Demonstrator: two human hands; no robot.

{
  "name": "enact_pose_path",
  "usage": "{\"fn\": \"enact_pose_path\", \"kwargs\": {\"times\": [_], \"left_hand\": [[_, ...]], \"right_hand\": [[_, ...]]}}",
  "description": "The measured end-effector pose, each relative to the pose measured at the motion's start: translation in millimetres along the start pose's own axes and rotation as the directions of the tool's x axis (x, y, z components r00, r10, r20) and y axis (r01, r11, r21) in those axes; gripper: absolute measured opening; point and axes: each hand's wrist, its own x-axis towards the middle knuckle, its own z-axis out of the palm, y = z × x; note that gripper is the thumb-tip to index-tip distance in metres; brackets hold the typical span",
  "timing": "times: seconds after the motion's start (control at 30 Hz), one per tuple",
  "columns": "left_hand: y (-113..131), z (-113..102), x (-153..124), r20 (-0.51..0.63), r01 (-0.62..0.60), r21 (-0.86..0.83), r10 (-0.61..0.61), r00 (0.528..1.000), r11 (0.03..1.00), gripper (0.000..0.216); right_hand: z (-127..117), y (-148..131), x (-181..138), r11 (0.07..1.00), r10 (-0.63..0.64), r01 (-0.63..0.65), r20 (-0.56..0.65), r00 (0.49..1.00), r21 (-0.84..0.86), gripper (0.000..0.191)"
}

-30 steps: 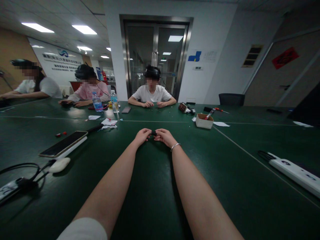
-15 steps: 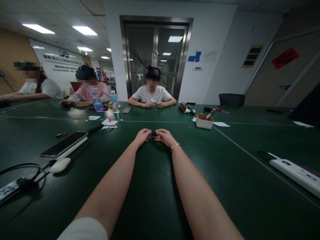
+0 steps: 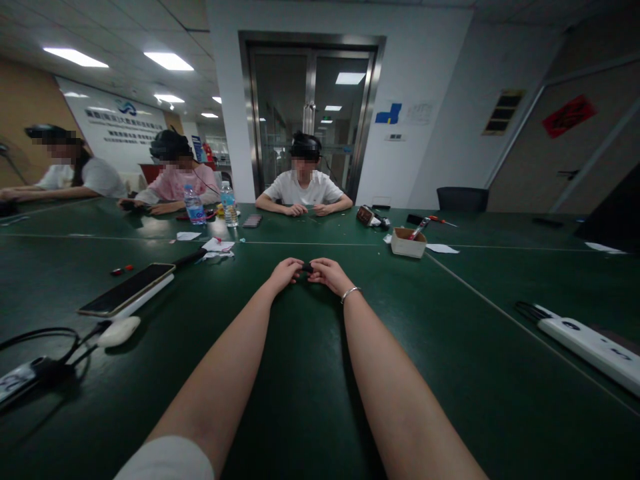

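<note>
Both my arms reach out over the dark green table (image 3: 310,373). Between my fingertips is a small black object (image 3: 307,268), too small and too covered by the fingers for me to tell its kind. My left hand (image 3: 287,275) pinches its left end. On the other end, the fingers of my right hand (image 3: 326,275) are closed, with a silver bracelet (image 3: 351,294) round that wrist. The two hands nearly meet, low over the tabletop.
Left of my arms lie a phone (image 3: 129,288) on a white bar, a white rounded object (image 3: 119,331) and black cables. Ahead right stands a small open box (image 3: 409,244). A white power strip (image 3: 590,340) lies at far right. Bottles (image 3: 229,204) and several seated people are across the table.
Hardly anything differs. The black object shows slightly less between my fingers, and both hands keep their place.
</note>
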Motion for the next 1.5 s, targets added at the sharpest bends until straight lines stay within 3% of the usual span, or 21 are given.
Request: {"fn": "enact_pose_path", "kwargs": {"times": [0.87,1.5], "left_hand": [[-4.6,-1.3,4.2,0.014,-0.049,0.023,0.049,0.999,0.999,0.024],[-3.4,-0.3,2.5,0.01,-0.048,-0.054,0.049,0.999,0.997,0.023]], "right_hand": [[1.3,-0.9,0.2,1.0,0.012,-0.012,-0.006,1.0,-0.012,0.007],[-0.8,-1.3,-0.1,1.0,0.009,-0.009,0.006,1.0,-0.004,0.007]]}}
